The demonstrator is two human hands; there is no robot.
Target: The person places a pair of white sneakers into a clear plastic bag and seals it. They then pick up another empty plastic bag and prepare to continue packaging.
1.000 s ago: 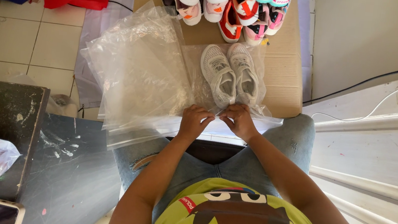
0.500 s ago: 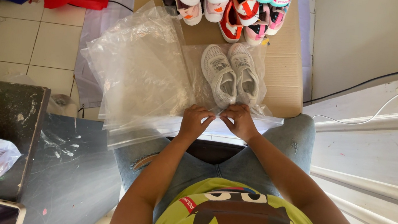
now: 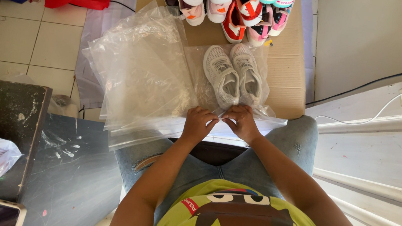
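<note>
A pair of pale grey mesh sneakers (image 3: 235,74) lies side by side, toes toward the person, inside a clear plastic zip bag (image 3: 258,104) on a flat brown cardboard surface (image 3: 287,72). The bag's open edge hangs over the near rim of the cardboard, above the person's knees. The left hand (image 3: 198,124) and the right hand (image 3: 242,122) meet at that near edge, fingertips almost touching, each pinched on the bag's mouth strip, so each grip is clenched on thin plastic.

By the look of it, the step in hand is closing the bag's mouth. Finishing it would call for keeping both layers lined up and running the pinch sideways along the strip without creasing it.

To the left lies a loose stack of empty clear plastic bags (image 3: 140,69), overlapping the cardboard's left edge. At the far end stands a row of coloured children's shoes (image 3: 234,4), white, red, pink and teal, cut off by the top of the frame.

Whether any part of the strip is already sealed cannot be told; the fingers hide it, and glare blurs the plastic's edges.
</note>
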